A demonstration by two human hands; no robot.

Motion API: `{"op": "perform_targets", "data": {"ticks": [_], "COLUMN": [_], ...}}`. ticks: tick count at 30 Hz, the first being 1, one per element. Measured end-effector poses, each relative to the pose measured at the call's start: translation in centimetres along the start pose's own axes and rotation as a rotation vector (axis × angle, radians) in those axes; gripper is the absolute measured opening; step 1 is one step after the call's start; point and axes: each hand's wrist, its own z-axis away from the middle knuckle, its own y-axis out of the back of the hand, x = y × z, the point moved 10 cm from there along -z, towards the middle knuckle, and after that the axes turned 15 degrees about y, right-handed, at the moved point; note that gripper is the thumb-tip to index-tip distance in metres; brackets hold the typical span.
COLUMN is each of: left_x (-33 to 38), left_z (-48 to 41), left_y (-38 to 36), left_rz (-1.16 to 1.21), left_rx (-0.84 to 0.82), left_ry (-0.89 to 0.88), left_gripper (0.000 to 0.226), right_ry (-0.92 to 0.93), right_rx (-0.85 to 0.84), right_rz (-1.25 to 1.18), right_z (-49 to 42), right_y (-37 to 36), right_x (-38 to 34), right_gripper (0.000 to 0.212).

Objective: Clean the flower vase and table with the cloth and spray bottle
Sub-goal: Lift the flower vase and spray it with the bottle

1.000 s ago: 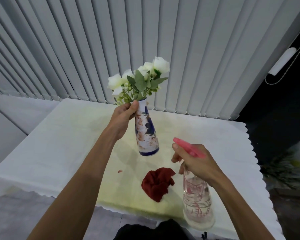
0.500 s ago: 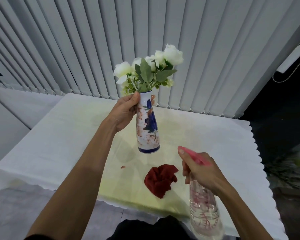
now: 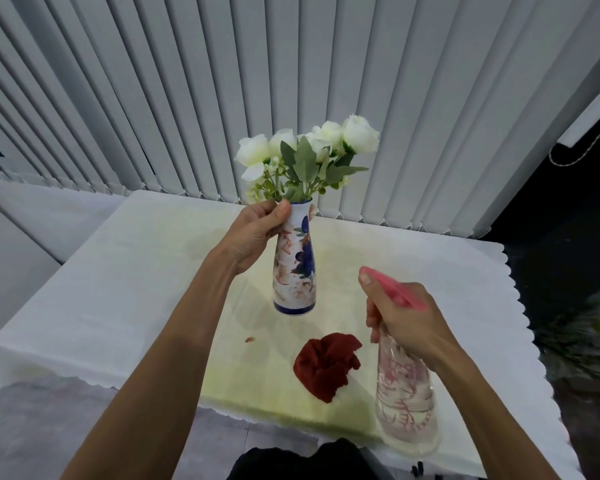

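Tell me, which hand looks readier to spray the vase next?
The right hand: it already grips the spray bottle, pink nozzle aimed toward the vase. The left hand is busy holding that vase up by its neck.

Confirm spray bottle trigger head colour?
Pink, on a clear bottle with reddish print; the spray bottle shows best in the head view, held in the right hand.

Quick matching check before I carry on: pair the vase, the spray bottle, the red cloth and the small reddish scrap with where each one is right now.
Things:
1. vase
2. spray bottle
3. red cloth
4. small reddish scrap

Places:
A. crumpled on the table, untouched
B. held near its neck in the left hand, off the table
C. gripped in the right hand
D. on the table, left of the cloth

Pairs: 1-B, 2-C, 3-A, 4-D
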Motion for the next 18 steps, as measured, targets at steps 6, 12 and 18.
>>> {"op": "perform_targets", "data": {"ticks": [6, 12, 18], "left_x": [-0.4, -2.5, -4.7], "left_z": [-0.1, 1.4, 2.6], "left_y": [1.4, 2.6, 2.3], "left_rz": [-0.108, -0.154, -0.112], "left_rx": [0.246, 0.417, 0.441], "left_ry": [-0.047, -0.065, -0.033], "left_gripper": [0.021, 0.042, 0.031], "right_ry": [-0.107, -0.139, -0.133], "right_rx": [0.128, 0.502, 0.660], "right_rz": [-0.062, -0.166, -0.119], "right_z": [2.1, 1.8, 0.5], "right_y": [2.0, 5.5, 6.4], "right_x": [6.0, 9.4, 11.6], "right_gripper": [0.043, 0.010, 0.020]}}
